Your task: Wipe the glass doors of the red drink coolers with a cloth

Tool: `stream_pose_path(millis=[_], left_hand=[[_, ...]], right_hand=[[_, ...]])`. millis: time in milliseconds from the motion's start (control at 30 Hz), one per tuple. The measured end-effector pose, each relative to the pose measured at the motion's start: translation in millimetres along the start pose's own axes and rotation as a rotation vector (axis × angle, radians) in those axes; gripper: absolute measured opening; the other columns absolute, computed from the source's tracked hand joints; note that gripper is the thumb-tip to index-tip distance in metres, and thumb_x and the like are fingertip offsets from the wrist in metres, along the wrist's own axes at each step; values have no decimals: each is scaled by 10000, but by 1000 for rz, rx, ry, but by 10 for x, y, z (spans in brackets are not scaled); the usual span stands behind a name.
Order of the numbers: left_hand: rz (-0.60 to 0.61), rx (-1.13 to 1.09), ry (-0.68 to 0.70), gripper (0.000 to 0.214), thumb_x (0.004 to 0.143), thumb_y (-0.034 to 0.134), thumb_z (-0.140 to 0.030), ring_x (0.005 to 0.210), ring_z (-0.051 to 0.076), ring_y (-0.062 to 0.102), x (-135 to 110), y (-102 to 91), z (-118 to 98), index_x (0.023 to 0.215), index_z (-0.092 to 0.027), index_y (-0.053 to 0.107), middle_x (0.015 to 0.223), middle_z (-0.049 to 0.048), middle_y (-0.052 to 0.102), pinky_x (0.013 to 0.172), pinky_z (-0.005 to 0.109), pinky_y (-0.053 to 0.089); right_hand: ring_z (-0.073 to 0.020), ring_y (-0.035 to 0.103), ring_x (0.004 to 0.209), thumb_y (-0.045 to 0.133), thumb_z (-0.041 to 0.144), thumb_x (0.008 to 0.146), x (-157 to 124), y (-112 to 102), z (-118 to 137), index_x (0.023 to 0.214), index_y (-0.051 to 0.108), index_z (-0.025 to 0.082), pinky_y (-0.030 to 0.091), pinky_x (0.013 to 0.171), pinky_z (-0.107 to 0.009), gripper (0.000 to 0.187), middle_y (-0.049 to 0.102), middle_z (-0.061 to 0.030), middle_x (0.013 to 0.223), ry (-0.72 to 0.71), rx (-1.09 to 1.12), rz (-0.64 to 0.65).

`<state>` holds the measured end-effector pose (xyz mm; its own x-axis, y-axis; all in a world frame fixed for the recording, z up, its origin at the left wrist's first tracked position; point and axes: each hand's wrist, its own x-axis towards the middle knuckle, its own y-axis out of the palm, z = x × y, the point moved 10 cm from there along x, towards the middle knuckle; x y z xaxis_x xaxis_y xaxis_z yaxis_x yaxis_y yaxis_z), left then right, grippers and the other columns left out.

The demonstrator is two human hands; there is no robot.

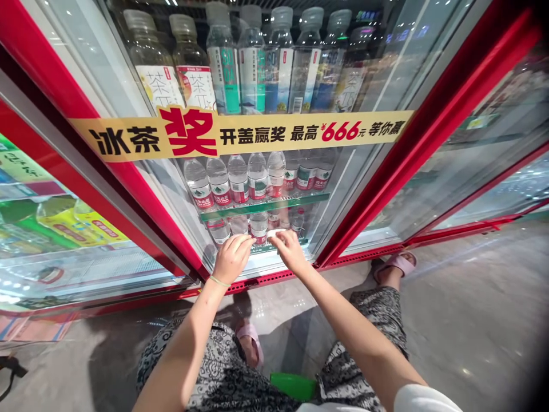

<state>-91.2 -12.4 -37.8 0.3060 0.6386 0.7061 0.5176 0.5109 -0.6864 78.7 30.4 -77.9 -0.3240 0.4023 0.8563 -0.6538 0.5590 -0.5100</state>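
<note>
My left hand is in front of the lower glass door of a drinks fridge, fingers bent and held together. Whatever it may hold is hidden. Close by on the right, my right hand has its thumb and fingers pinched at a small white piece, whose kind I cannot make out. A gap separates the two hands. Behind the glass, a water bottle with a red and white label shows between them. More water bottles stand upright in a row on the glass shelf above.
A yellow banner with printed characters crosses the door. Tea and soda bottles fill the upper shelf. Red frames border neighbouring fridges. Below me are pink slippers, patterned trousers and a green object above the grey floor.
</note>
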Motion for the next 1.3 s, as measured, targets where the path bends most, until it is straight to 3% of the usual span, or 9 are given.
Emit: stream_pose_path(millis=[100,300,533,700,800,933,1133,1200,1300], left_hand=[[-38,89,61,300,972,571,-165,1177,216,670,50,11,-142,1210,-291,704,1168,61,743,1026,390,535],[-160,257,157,321,916,664,-144,1250,248,616,104,4,-369,1201,-281,720,1228,51,738,1084,404,460],[-137,297,164,342,900,694,-163,1300,267,563,167,157,-439,1215,-290,728,1322,41,714,1169,440,364],[-116,283,171,335,914,681,-177,1301,252,572,191,280,-491,1226,-292,723,1324,39,715,1200,435,325],[-104,291,179,332,922,673,-181,1295,242,580,214,354,-520,1229,-297,724,1331,28,714,1212,423,305],[-99,287,187,353,929,661,-190,1309,242,580,241,415,-558,1257,-309,716,1337,32,711,1219,428,293],[-105,273,191,352,921,667,-175,1298,247,582,250,426,-585,1242,-308,723,1326,34,716,1202,435,305],[-106,277,196,343,917,676,-173,1285,250,584,267,428,-599,1230,-303,727,1318,32,720,1186,434,320],[-113,280,210,329,917,678,-176,1267,253,588,306,431,-643,1217,-302,732,1306,31,725,1165,432,338]], right_hand=[[-206,603,953,600,168,965,-140,59,7,1112,768,274,552,850,-326,247,667,-71,1034,-25,0,87],[-264,598,1105,567,186,953,117,-238,-459,1192,750,230,517,957,-434,304,649,-112,1148,239,129,-222],[-197,578,905,562,174,887,-357,-96,-495,976,756,246,540,792,-349,225,649,-51,976,308,216,-110],[-254,550,1132,523,106,850,-114,-172,-712,1174,693,260,493,987,-471,397,604,-87,1172,380,186,-204],[-242,557,1129,531,125,864,-59,-142,-711,1173,686,277,476,1009,-446,378,602,-78,1175,370,192,-192],[-207,580,997,563,175,832,-381,-149,-812,1051,689,289,512,918,-363,277,605,-39,1054,403,178,-149],[-284,451,1157,410,96,813,-862,-650,-1533,1264,488,209,412,1032,-520,471,453,-119,1158,758,-23,-445],[-289,435,1162,391,86,817,-846,-631,-1505,1290,452,204,404,1034,-526,491,438,-129,1167,786,-45,-473],[-272,463,1163,428,68,766,-699,-357,-1187,1273,477,218,440,1020,-489,531,464,-121,1189,699,-6,-386]])
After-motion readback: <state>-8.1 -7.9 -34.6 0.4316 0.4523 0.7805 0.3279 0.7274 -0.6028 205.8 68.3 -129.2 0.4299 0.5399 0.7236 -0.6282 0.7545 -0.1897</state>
